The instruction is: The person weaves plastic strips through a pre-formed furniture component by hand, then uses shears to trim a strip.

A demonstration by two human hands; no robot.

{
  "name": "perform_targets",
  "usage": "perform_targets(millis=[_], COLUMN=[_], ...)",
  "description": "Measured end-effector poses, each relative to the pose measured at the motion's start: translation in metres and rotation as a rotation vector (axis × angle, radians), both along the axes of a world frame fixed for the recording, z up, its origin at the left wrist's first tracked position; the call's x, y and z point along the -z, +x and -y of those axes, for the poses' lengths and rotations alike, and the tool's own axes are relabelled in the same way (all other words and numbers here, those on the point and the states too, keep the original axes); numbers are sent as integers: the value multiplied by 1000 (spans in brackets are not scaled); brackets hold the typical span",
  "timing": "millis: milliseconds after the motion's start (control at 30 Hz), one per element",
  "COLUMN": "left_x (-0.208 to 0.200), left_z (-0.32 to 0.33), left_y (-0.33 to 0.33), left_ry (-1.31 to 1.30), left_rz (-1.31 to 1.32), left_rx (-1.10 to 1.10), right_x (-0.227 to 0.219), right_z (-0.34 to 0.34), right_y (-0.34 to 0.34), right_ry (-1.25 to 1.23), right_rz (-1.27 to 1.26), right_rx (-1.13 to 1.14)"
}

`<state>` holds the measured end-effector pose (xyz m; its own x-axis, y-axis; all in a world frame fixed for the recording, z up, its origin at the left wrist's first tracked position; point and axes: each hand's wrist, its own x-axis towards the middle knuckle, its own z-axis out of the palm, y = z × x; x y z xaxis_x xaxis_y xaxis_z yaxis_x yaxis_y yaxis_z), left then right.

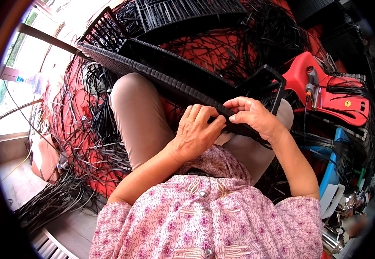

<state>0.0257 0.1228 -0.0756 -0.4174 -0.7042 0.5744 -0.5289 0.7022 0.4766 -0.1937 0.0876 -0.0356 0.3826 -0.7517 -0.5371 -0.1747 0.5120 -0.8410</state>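
A long black woven wicker furniture frame (170,80) lies slantwise across my lap, its ribbed edge running from far left down to my hands. My left hand (199,129) is closed on the near end of that edge, palm down with curled fingers. Just right of it, my right hand (254,117) curves its thumb and fingers around the same end. Dark strands and the frame's dark colour hide what lies under the fingertips. A black bracket-shaped bar (278,93) of the frame rises beyond my right hand.
Loose black strips (105,116) are scattered over the red floor covering (73,134). Another slatted black piece (191,15) stands at the far side. On the right are a red plastic chair (297,73) bearing a grey-orange hand tool (311,82), and a blue crate (336,162).
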Motion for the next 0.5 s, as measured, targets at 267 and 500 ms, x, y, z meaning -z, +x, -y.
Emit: perform_targets(millis=[267, 500], left_x=[3, 2], left_z=[-2, -2], left_y=[-1, -7], left_ry=[8, 81], left_rz=[-39, -72], left_rx=[3, 25], right_x=[2, -6], right_z=[4, -1], right_y=[-2, 1], right_ry=[31, -79], right_rz=[-42, -115], right_rx=[-12, 101])
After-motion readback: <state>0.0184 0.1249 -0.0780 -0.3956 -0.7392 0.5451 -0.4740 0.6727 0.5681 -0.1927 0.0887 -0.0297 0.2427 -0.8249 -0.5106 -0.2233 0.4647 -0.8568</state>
